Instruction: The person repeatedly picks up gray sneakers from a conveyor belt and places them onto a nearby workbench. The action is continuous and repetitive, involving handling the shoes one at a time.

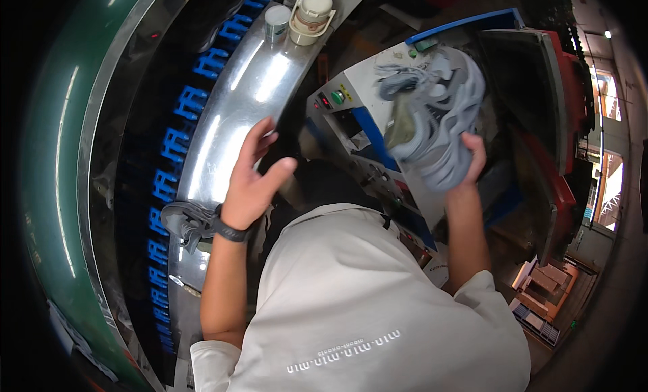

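Note:
My right hand point(472, 159) is closed on a chunky grey sneaker point(442, 108), gripping its lower end. The sneaker is raised above a white machine at the right, with its loose laces toward the upper left. Motion blurs it somewhat, and my fingers behind it are partly hidden. Over the inner edge of the shiny metal ledge, my left hand point(253, 179) is held open and empty, thumb apart from the fingers. A dark band circles that wrist. Just beside the wrist, a darker grey shoe point(187, 223) lies on the ledge.
The curved metal ledge point(226, 125) carries a lidded cream flask point(312, 19) and a small can point(277, 22) at its far end. Left of it runs a row of blue holders point(174, 145). The white machine point(337, 88) has a green button and switches; dark red-edged panels point(553, 108) stand right.

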Demonstrator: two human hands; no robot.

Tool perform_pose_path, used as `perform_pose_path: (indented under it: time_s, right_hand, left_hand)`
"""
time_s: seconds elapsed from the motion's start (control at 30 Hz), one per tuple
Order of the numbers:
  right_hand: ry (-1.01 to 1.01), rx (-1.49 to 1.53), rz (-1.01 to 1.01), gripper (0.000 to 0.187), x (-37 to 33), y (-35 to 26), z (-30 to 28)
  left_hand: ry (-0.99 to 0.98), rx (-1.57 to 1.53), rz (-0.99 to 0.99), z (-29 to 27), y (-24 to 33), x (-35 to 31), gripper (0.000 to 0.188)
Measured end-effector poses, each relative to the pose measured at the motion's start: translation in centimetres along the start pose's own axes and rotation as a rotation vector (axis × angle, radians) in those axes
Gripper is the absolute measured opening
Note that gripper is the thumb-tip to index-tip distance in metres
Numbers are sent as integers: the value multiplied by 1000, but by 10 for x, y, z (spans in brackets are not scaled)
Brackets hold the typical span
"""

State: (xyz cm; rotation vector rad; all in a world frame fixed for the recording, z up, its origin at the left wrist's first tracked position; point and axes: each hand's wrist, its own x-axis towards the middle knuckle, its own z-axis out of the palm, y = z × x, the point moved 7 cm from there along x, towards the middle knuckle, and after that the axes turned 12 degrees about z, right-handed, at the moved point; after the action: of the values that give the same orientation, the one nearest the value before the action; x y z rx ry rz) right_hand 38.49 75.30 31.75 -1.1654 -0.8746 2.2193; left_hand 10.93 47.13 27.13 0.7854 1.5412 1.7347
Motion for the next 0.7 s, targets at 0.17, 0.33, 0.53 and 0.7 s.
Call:
perform_pose_path:
  time_s: [0.17,0.33,0.53,0.7]
  right_hand:
    - [662,-604,-26,77,94,-114,-153]
    - [1000,-864,-88,100,165,-117,-186]
    - [1348,-1308,131,102,162,-81,-128]
    - [953,-1583,-872,77,147,-59,-29]
  left_hand:
    - [257,114,-224,-76,-55,-60,47]
    - [374,253,-339,-116,-91,-119,35]
    - [479,115,-324,-91,-93,-145,32]
    - [469,314,-217,-62,-51,-157,31]
